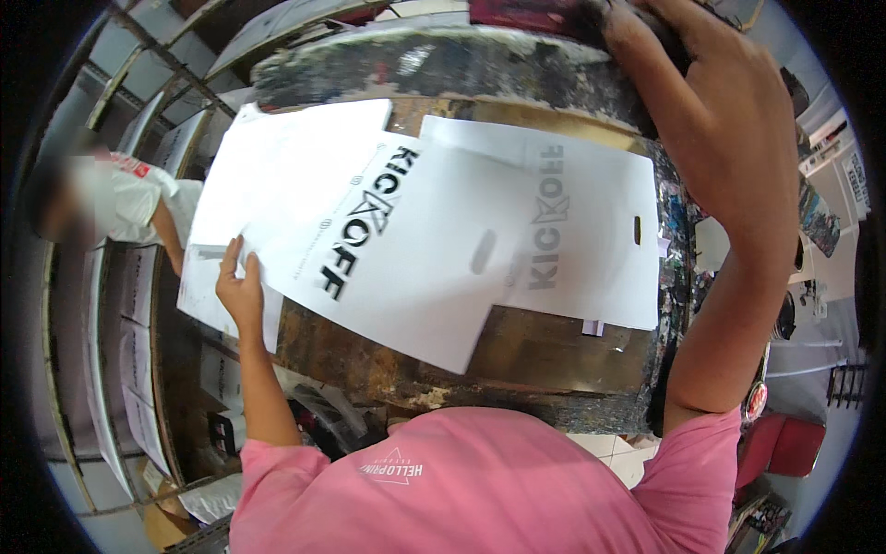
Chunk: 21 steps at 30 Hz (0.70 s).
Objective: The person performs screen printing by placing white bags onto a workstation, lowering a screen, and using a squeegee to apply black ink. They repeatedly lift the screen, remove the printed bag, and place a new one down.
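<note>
A white bag with bold black lettering (406, 249) and a blurred handle slot lies at a slant over the worktable. At its left edge is my left hand (242, 288), with thumb and fingers closed on the bag; the fingertips partly blend into the white. Under its right side lies a second white bag (600, 212) with grey lettering and a dark handle slot. My right hand (729, 129) is raised at the upper right, gripping a dark, ink-stained frame (591, 18). Some of its fingers are hidden behind the frame and cut off by the upper edge.
More white bags (295, 157) lie at the table's left. The brown printing bed (563, 351) has ink-crusted edges. Metal shelving (157, 369) with stacked bags stands left, where another person (138, 203) is close by. A red chair (789, 443) is at the right.
</note>
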Each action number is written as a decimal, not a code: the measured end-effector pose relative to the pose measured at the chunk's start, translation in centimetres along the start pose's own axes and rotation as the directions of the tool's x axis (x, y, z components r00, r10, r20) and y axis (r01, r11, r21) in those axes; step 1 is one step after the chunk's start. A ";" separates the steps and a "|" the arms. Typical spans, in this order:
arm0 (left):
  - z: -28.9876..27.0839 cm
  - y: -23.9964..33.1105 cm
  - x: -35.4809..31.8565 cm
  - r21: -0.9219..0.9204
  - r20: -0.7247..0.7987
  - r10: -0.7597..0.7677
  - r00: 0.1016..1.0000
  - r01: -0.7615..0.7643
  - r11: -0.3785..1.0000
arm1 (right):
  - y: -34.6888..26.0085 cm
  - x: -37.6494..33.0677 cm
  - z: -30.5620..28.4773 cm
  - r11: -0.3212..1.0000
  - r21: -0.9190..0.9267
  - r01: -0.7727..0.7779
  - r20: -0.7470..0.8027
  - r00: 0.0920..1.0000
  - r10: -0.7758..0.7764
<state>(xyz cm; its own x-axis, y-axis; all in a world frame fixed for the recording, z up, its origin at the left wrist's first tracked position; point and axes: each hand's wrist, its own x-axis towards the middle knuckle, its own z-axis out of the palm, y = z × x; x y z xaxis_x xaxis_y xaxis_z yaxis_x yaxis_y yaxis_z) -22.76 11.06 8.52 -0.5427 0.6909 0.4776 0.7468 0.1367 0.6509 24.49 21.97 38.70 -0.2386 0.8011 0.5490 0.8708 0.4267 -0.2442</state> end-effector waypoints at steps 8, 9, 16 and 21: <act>-4.0 -6.8 6.8 0.330 -0.148 0.179 0.973 -0.123 0.936 | 2.6 -3.3 3.1 0.967 -0.164 0.195 -0.188 0.956 -0.225; -3.0 -2.0 5.9 0.215 -0.158 0.221 0.962 -0.185 0.959 | 2.2 -4.0 3.1 0.977 -0.147 0.157 -0.167 0.969 -0.181; 0.8 21.6 -15.4 -0.643 0.744 0.069 0.665 0.740 -0.197 | 4.2 -16.6 9.3 0.951 -0.116 0.285 0.319 0.918 -0.236; 4.9 15.0 -20.4 -0.410 0.910 -0.140 0.390 0.896 -0.173 | 6.1 -24.8 14.7 0.974 0.227 0.006 0.470 0.875 -0.115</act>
<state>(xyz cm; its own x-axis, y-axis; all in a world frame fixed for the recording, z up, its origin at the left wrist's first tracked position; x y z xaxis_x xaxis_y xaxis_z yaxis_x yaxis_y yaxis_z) 1.40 2.54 5.64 0.0336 0.8962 -0.4423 -0.7727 0.3040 0.5572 29.40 10.90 11.90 -0.5107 0.8494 0.1331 0.7491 0.5156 -0.4159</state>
